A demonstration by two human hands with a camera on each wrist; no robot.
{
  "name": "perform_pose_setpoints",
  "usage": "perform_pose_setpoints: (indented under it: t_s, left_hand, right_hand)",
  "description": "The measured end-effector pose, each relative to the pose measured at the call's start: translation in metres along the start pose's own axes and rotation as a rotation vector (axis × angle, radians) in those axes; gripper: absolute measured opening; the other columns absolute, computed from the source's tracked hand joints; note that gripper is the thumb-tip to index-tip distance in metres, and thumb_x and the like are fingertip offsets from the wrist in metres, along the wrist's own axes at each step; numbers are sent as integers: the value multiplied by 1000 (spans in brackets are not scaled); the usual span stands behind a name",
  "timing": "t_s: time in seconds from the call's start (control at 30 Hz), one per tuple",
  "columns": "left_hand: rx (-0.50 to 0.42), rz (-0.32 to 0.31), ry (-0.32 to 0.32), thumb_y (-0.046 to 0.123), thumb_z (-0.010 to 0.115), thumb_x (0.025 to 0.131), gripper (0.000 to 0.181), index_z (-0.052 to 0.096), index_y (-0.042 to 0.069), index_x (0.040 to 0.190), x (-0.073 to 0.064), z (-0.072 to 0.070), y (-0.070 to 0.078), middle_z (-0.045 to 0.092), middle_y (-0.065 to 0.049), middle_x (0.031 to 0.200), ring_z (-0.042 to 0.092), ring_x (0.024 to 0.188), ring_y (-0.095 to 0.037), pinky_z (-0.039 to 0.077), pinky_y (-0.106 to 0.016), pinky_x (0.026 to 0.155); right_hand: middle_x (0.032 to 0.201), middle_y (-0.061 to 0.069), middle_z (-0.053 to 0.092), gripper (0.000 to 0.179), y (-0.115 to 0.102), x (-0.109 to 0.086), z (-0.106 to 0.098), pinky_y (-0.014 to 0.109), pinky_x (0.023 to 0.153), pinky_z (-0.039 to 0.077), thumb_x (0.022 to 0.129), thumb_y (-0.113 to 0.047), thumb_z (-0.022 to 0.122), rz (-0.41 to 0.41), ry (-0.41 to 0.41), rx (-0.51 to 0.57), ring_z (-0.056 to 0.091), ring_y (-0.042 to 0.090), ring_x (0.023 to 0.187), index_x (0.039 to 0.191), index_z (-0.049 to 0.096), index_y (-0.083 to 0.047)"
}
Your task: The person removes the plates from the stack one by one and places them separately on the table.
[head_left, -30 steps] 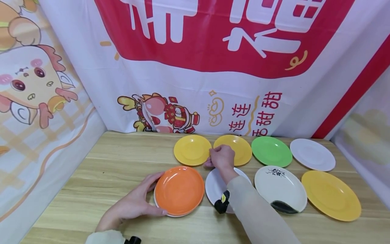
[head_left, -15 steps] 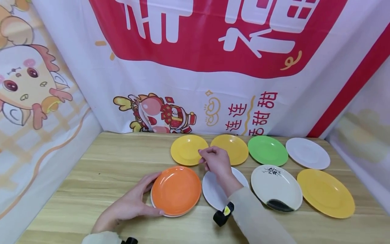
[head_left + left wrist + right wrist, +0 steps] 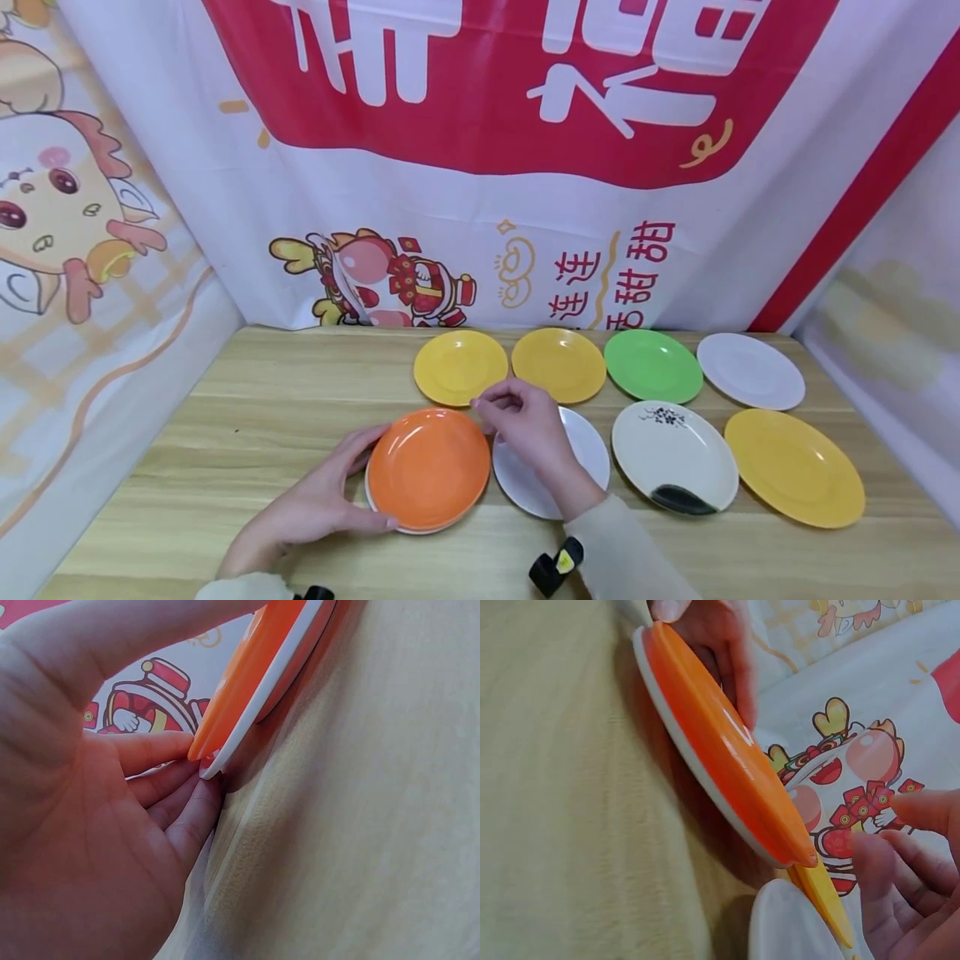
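An orange plate (image 3: 429,468) lies stacked on a white-rimmed plate (image 3: 261,697) at the table's left front. My left hand (image 3: 322,504) grips this stack by its left side, thumb at the near edge and fingers at the far edge. In the left wrist view the fingertips touch both rims. My right hand (image 3: 528,425) hovers between the orange plate and a small white plate (image 3: 591,454), partly covering the latter. Its fingers are loosely bent and hold nothing. Just beyond its fingertips sits a yellow plate (image 3: 459,367).
Along the back run another yellow plate (image 3: 558,364), a green plate (image 3: 652,367) and a white plate (image 3: 750,371). Front right are a cream plate (image 3: 675,454) with dark patterning and a large yellow plate (image 3: 795,467). A printed cloth (image 3: 480,250) hangs behind the wooden table (image 3: 300,375).
My right hand has come back from between the two yellow plates, moving left and nearer to the orange plate. My left hand keeps its grip on the stack.
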State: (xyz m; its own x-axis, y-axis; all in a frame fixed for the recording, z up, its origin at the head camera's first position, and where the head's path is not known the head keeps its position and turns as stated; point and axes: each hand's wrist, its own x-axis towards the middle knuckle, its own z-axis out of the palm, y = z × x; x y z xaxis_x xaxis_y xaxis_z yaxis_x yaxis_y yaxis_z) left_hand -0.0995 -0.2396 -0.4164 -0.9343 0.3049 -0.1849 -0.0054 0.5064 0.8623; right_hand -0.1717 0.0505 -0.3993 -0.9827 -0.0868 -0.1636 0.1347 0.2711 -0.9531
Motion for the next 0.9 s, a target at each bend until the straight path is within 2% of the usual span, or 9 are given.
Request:
perform_pose_setpoints:
  t_s: [0.17, 0.3, 0.47, 0.67, 0.8, 0.9]
  left_hand:
    - [-17, -30, 0, 36, 100, 72, 115, 35, 25, 166, 1, 1, -1, 35, -7, 173, 41, 158, -35, 24, -70, 129]
    - [-31, -44, -2, 36, 101, 72, 114, 36, 27, 165, 1, 2, -1, 35, -5, 172, 40, 158, -34, 22, -70, 130]
    - [-32, -36, -4, 35, 100, 73, 114, 35, 26, 166, 1, 0, 1, 34, -7, 173, 41, 158, -35, 22, -72, 129]
    - [-37, -25, -5, 33, 99, 74, 114, 34, 23, 167, -1, -1, 1, 32, -10, 174, 40, 158, -36, 24, -73, 128]
    - [-34, -24, -2, 32, 99, 74, 115, 33, 22, 167, -1, -1, 0, 32, -11, 174, 40, 158, -37, 25, -72, 128]
    - [-37, -29, -4, 32, 99, 73, 115, 33, 22, 167, -1, 0, 1, 32, -11, 174, 40, 158, -37, 24, -72, 129]
  right_hand:
    - [114, 3, 74, 39, 6, -10, -1, 31, 86, 62, 92, -35, 86, -106, -44, -130, 68, 18, 102, 122, 72, -14]
    - [123, 3, 73, 58, 8, -16, -4, 39, 97, 61, 86, -37, 92, -181, -89, -190, 69, 21, 112, 132, 69, -12]
    - [146, 4, 66, 87, 10, -21, -8, 51, 115, 54, 78, -45, 97, -156, -178, -226, 64, 26, 133, 150, 58, -16]
    - [161, 4, 56, 114, 14, -23, -10, 49, 125, 44, 72, -51, 100, -159, -314, -298, 54, 25, 149, 164, 43, -17]
    - [166, 4, 51, 120, 15, -24, -9, 48, 127, 42, 71, -48, 101, -173, -360, -298, 50, 24, 154, 168, 37, -16]
    - [166, 5, 51, 118, 15, -25, -9, 49, 127, 42, 72, -45, 101, -213, -374, -313, 51, 25, 152, 167, 38, -14]
